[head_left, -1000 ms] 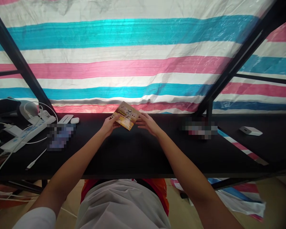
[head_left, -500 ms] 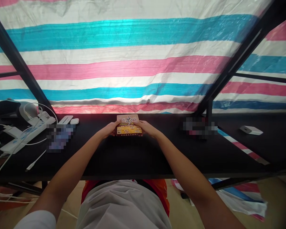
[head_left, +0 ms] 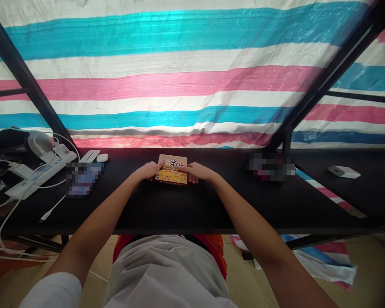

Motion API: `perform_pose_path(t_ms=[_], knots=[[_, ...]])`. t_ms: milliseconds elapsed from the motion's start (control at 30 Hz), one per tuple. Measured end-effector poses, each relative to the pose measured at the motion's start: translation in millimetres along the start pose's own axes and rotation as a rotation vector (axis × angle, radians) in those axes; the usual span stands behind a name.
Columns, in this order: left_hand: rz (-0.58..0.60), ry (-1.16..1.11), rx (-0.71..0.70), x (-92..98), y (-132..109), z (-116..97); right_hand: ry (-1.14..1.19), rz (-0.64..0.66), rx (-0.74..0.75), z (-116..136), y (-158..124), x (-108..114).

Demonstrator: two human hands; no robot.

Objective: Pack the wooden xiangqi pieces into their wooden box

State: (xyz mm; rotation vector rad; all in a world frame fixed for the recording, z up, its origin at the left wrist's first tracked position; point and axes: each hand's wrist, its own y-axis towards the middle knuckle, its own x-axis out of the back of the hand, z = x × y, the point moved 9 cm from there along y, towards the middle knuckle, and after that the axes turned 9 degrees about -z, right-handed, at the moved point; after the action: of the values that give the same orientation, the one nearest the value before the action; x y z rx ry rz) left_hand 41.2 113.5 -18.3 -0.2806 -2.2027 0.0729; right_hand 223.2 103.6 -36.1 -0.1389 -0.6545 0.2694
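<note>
A small box (head_left: 173, 175) with a brown top part, a yellow lower part and dark printed characters is at the middle of the black table (head_left: 179, 209), slightly turned. My left hand (head_left: 149, 170) grips its left side, the thumb on the top edge. On the right side my right hand (head_left: 196, 172) holds the box, its thumb lying over the printed face and its fingers at the side. The undersides of the box and some fingertips are hidden.
On the left lie a white power strip (head_left: 40, 175) with plugs and cables, a blurred phone-like object (head_left: 85, 179) and a white earbud-type case (head_left: 102, 158). Rightward are a blurred dark object (head_left: 269, 167) and a white adapter (head_left: 344, 172). Striped sheeting hangs behind black frame bars.
The box has turned slightly between my hands, and the right hand's fingers now show more beside it. The whole view has shifted a little.
</note>
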Motion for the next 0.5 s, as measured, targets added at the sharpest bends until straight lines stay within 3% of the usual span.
perform_pose_path(t_ms=[233,500], knots=[[0.008,0.187,-0.053,-2.0,-5.1,-5.6,-0.165,-0.064,-0.006,0.1,-0.1,4.5],[0.017,0.19,-0.047,-2.2,-7.4,-7.3,-0.244,-0.082,0.001,0.1,-0.7,4.9]])
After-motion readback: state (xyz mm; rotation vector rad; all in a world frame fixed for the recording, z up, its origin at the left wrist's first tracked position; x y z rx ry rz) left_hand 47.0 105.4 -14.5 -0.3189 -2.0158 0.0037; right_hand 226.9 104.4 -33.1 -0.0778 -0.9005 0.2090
